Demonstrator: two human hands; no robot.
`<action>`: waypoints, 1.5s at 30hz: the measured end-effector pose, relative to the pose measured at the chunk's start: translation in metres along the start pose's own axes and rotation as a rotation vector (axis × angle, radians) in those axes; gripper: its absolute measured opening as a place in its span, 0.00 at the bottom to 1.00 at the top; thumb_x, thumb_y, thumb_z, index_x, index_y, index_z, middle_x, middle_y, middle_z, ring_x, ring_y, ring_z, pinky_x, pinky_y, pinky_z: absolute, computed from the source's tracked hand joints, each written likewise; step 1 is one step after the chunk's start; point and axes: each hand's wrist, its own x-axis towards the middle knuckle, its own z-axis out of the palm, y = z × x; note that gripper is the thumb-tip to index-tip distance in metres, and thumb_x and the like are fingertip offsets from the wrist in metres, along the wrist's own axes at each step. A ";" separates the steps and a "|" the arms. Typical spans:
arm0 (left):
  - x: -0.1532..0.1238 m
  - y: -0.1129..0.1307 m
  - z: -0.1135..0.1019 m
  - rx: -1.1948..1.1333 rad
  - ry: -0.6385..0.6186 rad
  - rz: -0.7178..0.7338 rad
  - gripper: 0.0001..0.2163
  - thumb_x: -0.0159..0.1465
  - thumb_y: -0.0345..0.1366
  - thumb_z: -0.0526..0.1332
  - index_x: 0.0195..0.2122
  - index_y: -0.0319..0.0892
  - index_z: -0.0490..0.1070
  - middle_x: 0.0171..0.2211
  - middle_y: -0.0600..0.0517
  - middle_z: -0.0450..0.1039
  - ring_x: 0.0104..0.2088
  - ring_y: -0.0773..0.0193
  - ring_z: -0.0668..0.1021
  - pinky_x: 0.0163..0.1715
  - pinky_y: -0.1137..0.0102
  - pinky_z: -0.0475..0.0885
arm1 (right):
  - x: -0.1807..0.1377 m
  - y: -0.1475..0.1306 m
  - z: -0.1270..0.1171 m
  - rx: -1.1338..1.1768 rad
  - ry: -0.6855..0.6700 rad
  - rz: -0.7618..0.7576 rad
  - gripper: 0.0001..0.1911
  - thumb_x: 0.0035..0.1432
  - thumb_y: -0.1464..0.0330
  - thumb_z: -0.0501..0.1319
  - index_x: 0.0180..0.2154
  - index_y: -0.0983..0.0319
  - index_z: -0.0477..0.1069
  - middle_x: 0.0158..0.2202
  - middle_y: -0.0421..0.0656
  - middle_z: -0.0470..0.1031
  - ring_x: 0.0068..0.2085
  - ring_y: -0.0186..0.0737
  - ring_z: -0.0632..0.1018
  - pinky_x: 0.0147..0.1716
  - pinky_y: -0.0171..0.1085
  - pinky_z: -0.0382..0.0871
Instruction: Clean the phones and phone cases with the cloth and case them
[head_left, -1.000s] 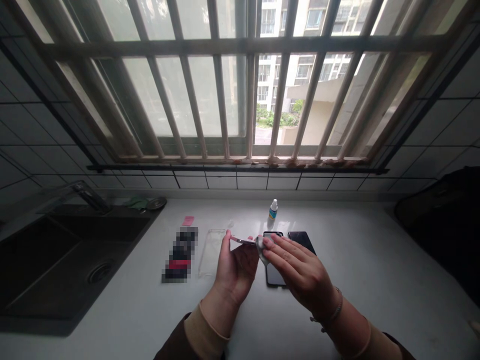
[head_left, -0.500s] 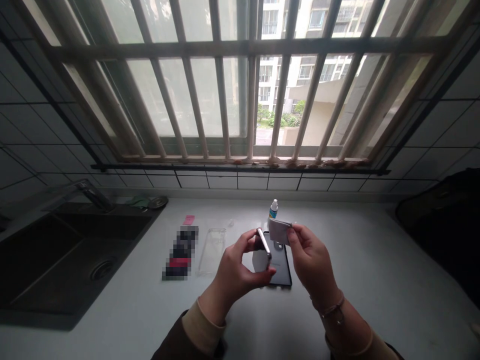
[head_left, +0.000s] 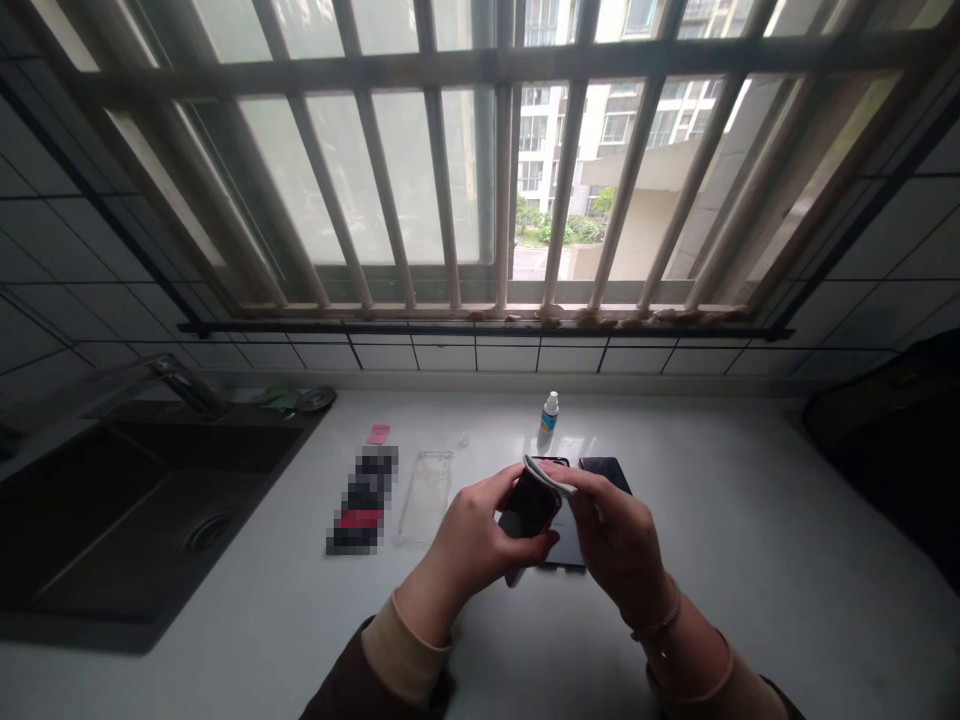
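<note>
My left hand (head_left: 480, 535) is closed around a phone (head_left: 531, 505), held tilted above the white counter (head_left: 750, 560) with its dark face toward me. My right hand (head_left: 611, 535) pinches a small grey cloth (head_left: 546, 473) against the phone's top edge. Beneath my hands lies a second dark phone (head_left: 566, 545), partly hidden. A third dark phone (head_left: 606, 470) lies just behind my right hand.
A clear phone case (head_left: 426, 495) lies left of my hands, beside a blurred-out item (head_left: 362, 515) and a pink slip (head_left: 377, 434). A small dropper bottle (head_left: 550, 412) stands near the wall. A dark sink (head_left: 127, 510) fills the left; a black bag (head_left: 892, 450) sits far right.
My left hand has turned the phone from edge-on to dark face up. My right hand brought the cloth down from mid-air onto the phone's top edge.
</note>
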 end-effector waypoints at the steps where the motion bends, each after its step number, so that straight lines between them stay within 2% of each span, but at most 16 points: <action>1: 0.001 0.000 0.000 0.006 0.007 -0.021 0.29 0.56 0.35 0.76 0.59 0.49 0.75 0.45 0.53 0.83 0.43 0.60 0.83 0.47 0.67 0.78 | 0.001 -0.001 0.000 -0.015 -0.004 -0.022 0.20 0.72 0.77 0.57 0.58 0.53 0.76 0.56 0.43 0.84 0.58 0.44 0.84 0.59 0.43 0.80; 6: 0.001 -0.006 0.002 0.095 0.101 -0.172 0.28 0.58 0.46 0.75 0.58 0.47 0.73 0.41 0.51 0.83 0.39 0.57 0.84 0.39 0.67 0.78 | 0.001 -0.006 -0.001 -0.063 -0.008 -0.096 0.21 0.72 0.78 0.58 0.60 0.54 0.75 0.55 0.45 0.84 0.57 0.45 0.84 0.58 0.43 0.81; 11: 0.004 -0.012 -0.006 0.092 0.241 -0.331 0.27 0.62 0.53 0.71 0.56 0.44 0.72 0.41 0.46 0.85 0.41 0.53 0.86 0.40 0.65 0.77 | -0.006 -0.004 -0.001 -0.094 0.085 -0.005 0.18 0.73 0.75 0.58 0.58 0.54 0.76 0.53 0.45 0.85 0.53 0.46 0.86 0.52 0.45 0.84; 15: 0.009 -0.013 -0.027 0.380 0.388 -0.494 0.29 0.62 0.57 0.68 0.57 0.42 0.70 0.42 0.43 0.85 0.43 0.49 0.85 0.40 0.64 0.75 | -0.008 0.003 -0.001 -0.172 0.128 0.041 0.15 0.74 0.72 0.58 0.56 0.54 0.77 0.51 0.45 0.86 0.49 0.46 0.87 0.48 0.45 0.85; 20: 0.012 -0.018 -0.054 0.799 0.483 -0.682 0.32 0.64 0.62 0.62 0.56 0.39 0.70 0.43 0.38 0.83 0.43 0.42 0.84 0.39 0.60 0.74 | -0.008 0.009 0.002 -0.246 0.078 0.014 0.16 0.74 0.72 0.58 0.57 0.55 0.76 0.51 0.45 0.86 0.47 0.44 0.87 0.47 0.43 0.84; 23: 0.013 -0.029 -0.062 0.909 0.485 -0.774 0.32 0.64 0.61 0.62 0.54 0.35 0.71 0.41 0.35 0.82 0.42 0.40 0.84 0.38 0.59 0.74 | -0.009 0.011 0.005 -0.247 0.021 -0.029 0.16 0.74 0.73 0.58 0.58 0.55 0.76 0.52 0.46 0.85 0.50 0.45 0.86 0.50 0.44 0.83; 28: 0.018 -0.044 -0.059 0.941 0.415 -0.786 0.30 0.65 0.59 0.63 0.52 0.34 0.72 0.42 0.34 0.82 0.42 0.41 0.84 0.36 0.60 0.73 | -0.010 0.012 0.008 -0.225 -0.012 -0.052 0.17 0.74 0.75 0.58 0.58 0.57 0.75 0.52 0.46 0.85 0.51 0.44 0.86 0.51 0.44 0.83; 37: 0.025 -0.054 -0.047 1.012 0.334 -0.817 0.28 0.67 0.55 0.62 0.49 0.29 0.74 0.39 0.31 0.82 0.42 0.40 0.85 0.38 0.60 0.74 | -0.009 0.011 0.009 -0.193 -0.016 -0.054 0.16 0.74 0.75 0.58 0.58 0.57 0.76 0.50 0.46 0.86 0.49 0.44 0.87 0.48 0.44 0.85; 42: 0.025 -0.058 -0.045 0.975 0.258 -0.878 0.26 0.65 0.53 0.65 0.48 0.29 0.76 0.39 0.32 0.82 0.43 0.41 0.85 0.38 0.61 0.74 | -0.008 0.010 0.009 -0.193 -0.018 -0.039 0.17 0.74 0.74 0.58 0.58 0.56 0.76 0.50 0.46 0.86 0.49 0.46 0.87 0.48 0.45 0.85; 45: 0.022 -0.059 -0.045 0.996 0.251 -0.861 0.28 0.64 0.52 0.65 0.49 0.28 0.77 0.41 0.31 0.82 0.44 0.41 0.84 0.41 0.61 0.74 | -0.008 0.010 0.009 -0.196 -0.009 -0.040 0.16 0.74 0.74 0.58 0.57 0.56 0.77 0.49 0.46 0.86 0.48 0.45 0.87 0.48 0.44 0.85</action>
